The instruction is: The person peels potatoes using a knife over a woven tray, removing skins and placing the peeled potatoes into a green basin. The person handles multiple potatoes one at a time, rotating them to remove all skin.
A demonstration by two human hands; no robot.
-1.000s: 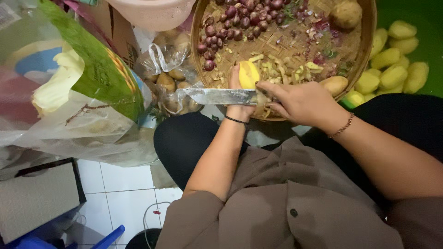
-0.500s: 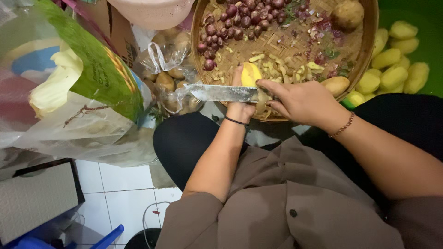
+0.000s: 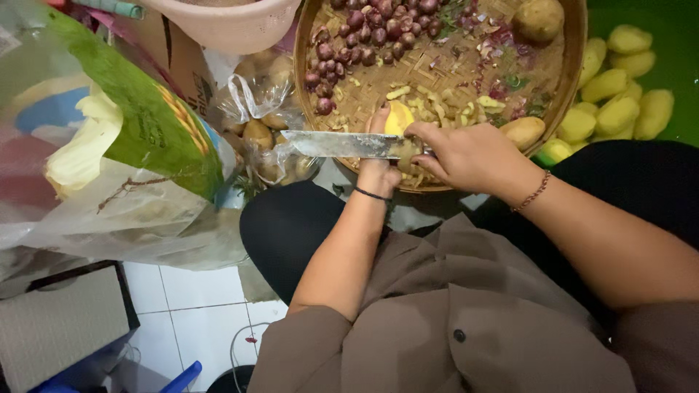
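Potato (image 3: 398,116): partly peeled, yellow flesh exposed, held upright over the near rim of the woven tray, gripped from below. Knife (image 3: 342,144): broad, flat steel blade, lying horizontal with tip pointing toward the person's left, dull grey with smears on the face. Its heel end meets the potato's lower part, blade crossing just in front of it; handle hidden in the grip.

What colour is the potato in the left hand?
Yellow, peeled potato, seen in the head view, held by the left hand.

left hand (image 3: 378,169): holds yellow potato (image 3: 397,116) | right hand (image 3: 466,154): grips knife (image 3: 342,144) | woven tray (image 3: 575,65) beneath
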